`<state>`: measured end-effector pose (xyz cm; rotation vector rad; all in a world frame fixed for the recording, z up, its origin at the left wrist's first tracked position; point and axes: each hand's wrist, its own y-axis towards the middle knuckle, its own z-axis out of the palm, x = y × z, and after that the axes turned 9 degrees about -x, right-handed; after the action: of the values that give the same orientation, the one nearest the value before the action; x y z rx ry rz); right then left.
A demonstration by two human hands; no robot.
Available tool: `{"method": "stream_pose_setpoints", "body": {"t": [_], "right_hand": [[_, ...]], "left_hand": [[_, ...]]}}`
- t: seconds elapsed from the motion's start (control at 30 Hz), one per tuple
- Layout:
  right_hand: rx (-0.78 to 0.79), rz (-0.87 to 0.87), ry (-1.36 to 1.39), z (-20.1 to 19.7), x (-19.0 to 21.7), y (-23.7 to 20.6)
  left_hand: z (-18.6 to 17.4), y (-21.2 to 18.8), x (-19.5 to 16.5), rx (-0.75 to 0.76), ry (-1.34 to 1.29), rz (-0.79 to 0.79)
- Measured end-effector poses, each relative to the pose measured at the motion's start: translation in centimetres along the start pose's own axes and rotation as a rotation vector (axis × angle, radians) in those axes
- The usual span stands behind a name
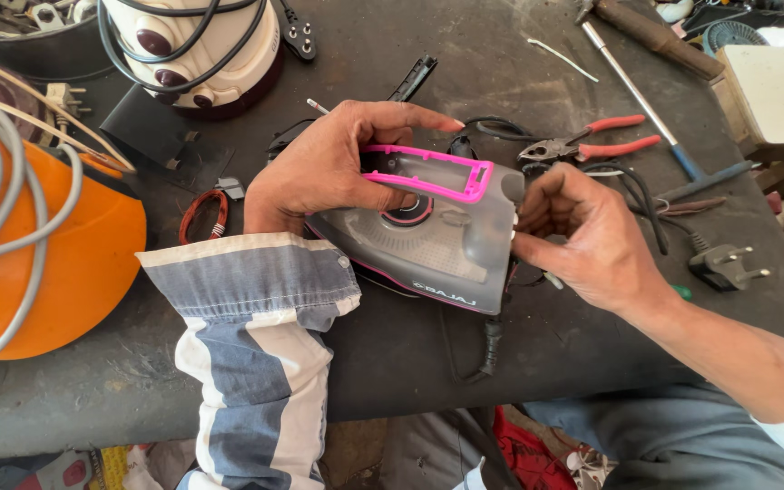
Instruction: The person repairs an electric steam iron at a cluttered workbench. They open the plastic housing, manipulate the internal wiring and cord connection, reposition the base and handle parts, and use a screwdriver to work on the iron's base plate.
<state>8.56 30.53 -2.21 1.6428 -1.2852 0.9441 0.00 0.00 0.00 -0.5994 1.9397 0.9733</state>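
iron: a grey plastic clothes iron with a pink open handle frame point(428, 218) lies on the dark worktop point(392, 354), near the middle, its heel toward the right.
left hand: the left hand point(328, 168) is clamped on the pink handle, fingers curled over the far side, thumb underneath.
right hand: the right hand point(583, 231) is at the iron's heel, fingertips pinched together against the grey rear cover; whether they hold a small part, i cannot tell.
progress: the handle's top cover looks already off, leaving the pink frame hollow; the body and dial appear intact, and the black cord point(487, 349) hangs from the heel at the near edge.
around: red-handled pliers point(592, 143) lie just beyond the right hand; a black two-pin plug point(726, 266) sits to the right; a long screwdriver with a blue grip point(641, 100) lies far right.
in the way: an orange round shell with grey cable point(56, 245) crowds the left; a white and maroon appliance wound with black cord point(197, 45) stands far left.
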Motion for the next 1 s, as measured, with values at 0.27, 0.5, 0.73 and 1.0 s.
{"method": "stream_pose_setpoints", "body": {"t": [0.27, 0.5, 0.73, 1.0], "right_hand": [[0.036, -0.055, -0.062, -5.0, -1.7, -2.2], [0.035, -0.178, -0.132, -10.1, -5.7, -3.6], [0.01, -0.215, -0.215, -9.1, -3.3, -2.2], [-0.041, -0.371, -0.292, -5.3, -2.0, -1.9]], "left_hand": [[6.0, 1.8, 0.3, 0.01, -0.039, -0.065], [11.8, 4.4, 1.6, 0.005, -0.032, -0.078], [9.3, 4.7, 0.6, -0.006, -0.067, -0.082], [5.8, 2.4, 0.6, 0.012, -0.089, -0.077]]}}
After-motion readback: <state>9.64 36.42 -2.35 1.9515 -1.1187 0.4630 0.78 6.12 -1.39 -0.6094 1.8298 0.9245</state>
